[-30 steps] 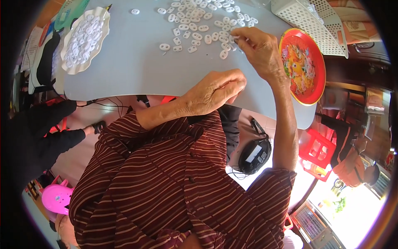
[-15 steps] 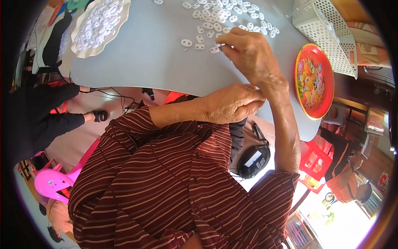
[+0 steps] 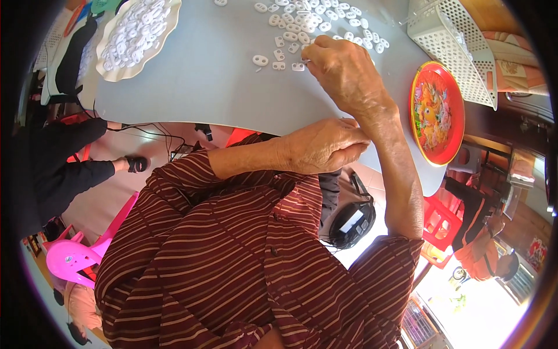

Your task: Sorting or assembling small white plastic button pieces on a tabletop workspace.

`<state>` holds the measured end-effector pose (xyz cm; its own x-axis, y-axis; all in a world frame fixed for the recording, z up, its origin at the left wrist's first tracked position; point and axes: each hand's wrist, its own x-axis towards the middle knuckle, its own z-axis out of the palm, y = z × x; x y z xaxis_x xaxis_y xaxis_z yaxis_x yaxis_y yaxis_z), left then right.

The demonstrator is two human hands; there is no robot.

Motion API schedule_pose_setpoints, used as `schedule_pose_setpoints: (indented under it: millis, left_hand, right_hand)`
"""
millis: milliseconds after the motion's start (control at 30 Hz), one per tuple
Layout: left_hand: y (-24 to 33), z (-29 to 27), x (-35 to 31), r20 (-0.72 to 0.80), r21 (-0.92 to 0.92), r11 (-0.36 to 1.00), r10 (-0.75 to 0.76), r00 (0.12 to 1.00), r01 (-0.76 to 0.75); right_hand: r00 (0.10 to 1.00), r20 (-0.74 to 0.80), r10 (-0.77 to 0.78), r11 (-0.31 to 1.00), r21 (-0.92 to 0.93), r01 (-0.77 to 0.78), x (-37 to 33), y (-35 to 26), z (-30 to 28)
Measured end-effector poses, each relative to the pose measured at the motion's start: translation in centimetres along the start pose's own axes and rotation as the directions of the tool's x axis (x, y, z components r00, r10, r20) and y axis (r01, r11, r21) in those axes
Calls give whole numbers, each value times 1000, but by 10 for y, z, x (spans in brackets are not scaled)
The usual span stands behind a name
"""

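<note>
Over the grey table (image 3: 197, 87), my right hand (image 3: 349, 75) is closed in a pinch, its fingertips beside a short row of small white plastic pieces with two holes (image 3: 279, 54). Whatever the pinch holds is mostly hidden behind the fingers. My left hand (image 3: 328, 145) rests at the table's near edge, just below my right wrist. Its fingers are curled closed, and their contents are out of sight. A loose spread of similar white two-holed pieces (image 3: 308, 23) lies beyond my right hand. One white piece (image 3: 260, 60) sits apart to the left.
A wavy-rimmed plate (image 3: 123, 77) heaped with white pieces stands at the far left. To the right are a round red tray (image 3: 452, 145) with a colourful picture and a white perforated basket (image 3: 479, 70). Cables hang below the left edge; another person's legs (image 3: 87, 174) show there.
My right hand has shifted slightly, and the small shiny thing at its fingertips is now largely covered. My left hand stays in place. The whole view has moved a little.
</note>
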<state>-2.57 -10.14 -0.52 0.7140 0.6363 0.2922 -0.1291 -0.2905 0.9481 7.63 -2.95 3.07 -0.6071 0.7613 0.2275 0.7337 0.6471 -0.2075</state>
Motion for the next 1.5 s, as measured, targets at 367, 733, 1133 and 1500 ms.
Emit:
schedule_pose_setpoints:
  millis: [367,733,1133,1500]
  left_hand:
    - [4,-3,-5,-89,-15,1000,8,996,-9]
    - [15,-55,5,-135,-637,722,-450,883,270]
    - [3,-42,18,54,-716,589,-488,871,374]
    - [10,-30,19,-232,9,966,-249,940,258]
  right_hand:
    - [998,-11,66,997,47,-65,5,3,8]
    - [865,163,475,233,924,-302,-59,13,-12]
    - [853,83,515,129,976,-173,-94,11,0]
    - [759,-13,651,160,980,-121,-97,0,2]
